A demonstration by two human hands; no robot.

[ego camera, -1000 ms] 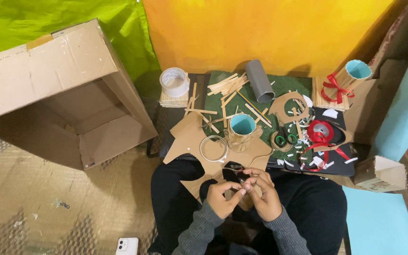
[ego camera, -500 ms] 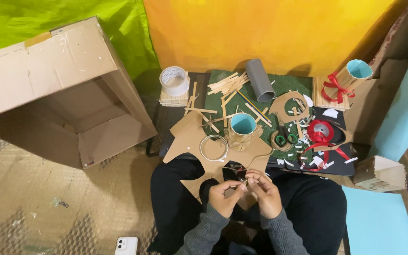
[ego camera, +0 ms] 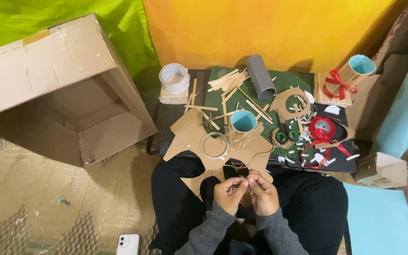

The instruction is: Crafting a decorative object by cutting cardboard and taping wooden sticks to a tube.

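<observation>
My left hand (ego camera: 228,194) and my right hand (ego camera: 264,193) meet over my lap, fingertips pinched together on a thin strand of twine (ego camera: 244,175); it is too small to see clearly. Just beyond the fingers lies a cut-out brown cardboard shape (ego camera: 192,137) that reaches over my knees. On it stand a twine-wrapped cup with a blue inside (ego camera: 243,123) and a clear ring (ego camera: 214,145).
A low dark table (ego camera: 166,118) carries a green mat, several wooden sticks (ego camera: 227,80), a grey tube (ego camera: 261,76), a white tape roll (ego camera: 174,78), scissors (ego camera: 286,136) and red ribbon (ego camera: 322,130). A big open cardboard box (ego camera: 57,89) lies at the left. A white phone (ego camera: 127,244) rests on the woven floor mat.
My fingertips have drawn closer together on the strand. Both hands stay over my lap, and nothing on the table has moved.
</observation>
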